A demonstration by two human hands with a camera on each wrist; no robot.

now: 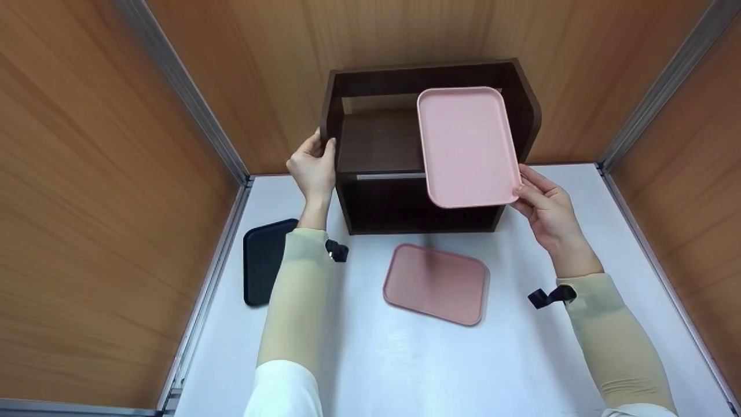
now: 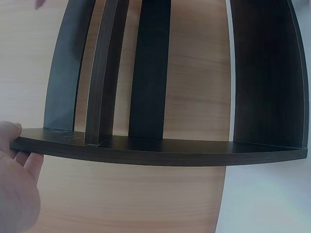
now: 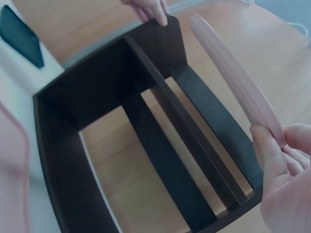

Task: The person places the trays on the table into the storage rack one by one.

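Pink tray point(image 1: 466, 145), a flat rounded rectangle of smooth matte plastic with a low raised rim, was in my right hand point(image 1: 547, 211). I pinched its near right corner between thumb and fingers, and it hung tilted in the air in front of the upper right part of the shelf point(image 1: 370, 145). From the right wrist the tray showed edge-on as a thin, slightly curved pale strip point(image 3: 238, 77), with my fingers point(image 3: 269, 162) curled round its end.

My left hand point(image 1: 312, 165) gripped the upper front edge of the shelf's left side panel, thumb on one face and fingers on the other. That shelf was dark brown wood-grain board, boxy, with an open back, a middle board and a pale metal strip along that board's front edge. It stood at the back of the white surface point(image 1: 405, 359), against light wood-look walls.

A second tray point(image 1: 436, 282), dustier pink and the same rounded shape, lay flat on the surface just before the shelf. A dark tray point(image 1: 263, 260) lay flat to the left, partly behind my left sleeve. Both sleeves were pale beige knit, each with a black strap at the wrist.
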